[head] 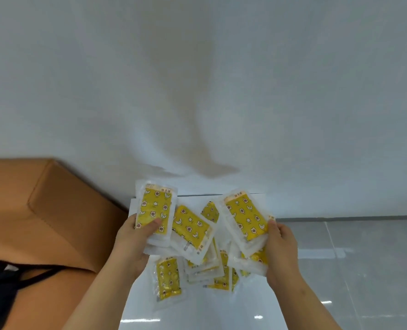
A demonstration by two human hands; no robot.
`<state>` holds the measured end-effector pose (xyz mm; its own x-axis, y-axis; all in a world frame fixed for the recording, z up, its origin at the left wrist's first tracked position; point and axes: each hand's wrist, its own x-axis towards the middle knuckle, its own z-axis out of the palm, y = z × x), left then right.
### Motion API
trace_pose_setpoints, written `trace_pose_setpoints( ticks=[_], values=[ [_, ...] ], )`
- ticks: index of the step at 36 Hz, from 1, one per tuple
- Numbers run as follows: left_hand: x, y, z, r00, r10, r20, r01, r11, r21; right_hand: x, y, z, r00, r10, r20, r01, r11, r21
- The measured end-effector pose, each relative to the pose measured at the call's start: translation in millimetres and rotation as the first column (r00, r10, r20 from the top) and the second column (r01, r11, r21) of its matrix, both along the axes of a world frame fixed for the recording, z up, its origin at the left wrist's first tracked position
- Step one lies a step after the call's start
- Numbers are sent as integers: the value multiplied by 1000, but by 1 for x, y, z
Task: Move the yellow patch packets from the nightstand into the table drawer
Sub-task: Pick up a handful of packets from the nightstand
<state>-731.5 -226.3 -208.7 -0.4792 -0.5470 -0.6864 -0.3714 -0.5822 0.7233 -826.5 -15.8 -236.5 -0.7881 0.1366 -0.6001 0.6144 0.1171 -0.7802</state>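
While both hands hovered over the white nightstand (197, 313), the left hand (131, 244) gripped a stack of yellow patch packets (155, 210), thumb curled on top. The right hand (281, 248) pinched a 2nd stack (245, 217) by its lower edge. Loose packets (168, 277) lay on the top. Judged light, floppy and slick, so clamp across the stack, not 1 corner. Drawer was not visible.

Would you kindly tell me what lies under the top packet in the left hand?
White edges of more packets show beneath the top packet in the left hand; their faces are covered.
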Motion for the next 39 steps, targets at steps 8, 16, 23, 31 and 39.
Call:
trace_pose_setpoints(
  ticks=[8,16,23,31,39],
  values=[
    [4,3,0,965,-126,230,200,922,-333,13,-8,2,994,102,25,-103,993,58],
    [6,11,8,873,-226,431,444,734,-514,24,-12,5,971,234,50,-238,961,141],
    [6,5,17,879,-250,407,442,749,-494,35,-16,17,964,262,43,-266,946,185],
    [2,-4,41,973,-208,101,225,953,-202,53,-23,55,998,63,-8,-63,997,37],
    [0,15,88,924,-346,-162,343,938,-47,95,9,120,946,-293,-137,271,949,-159]
  ],
)
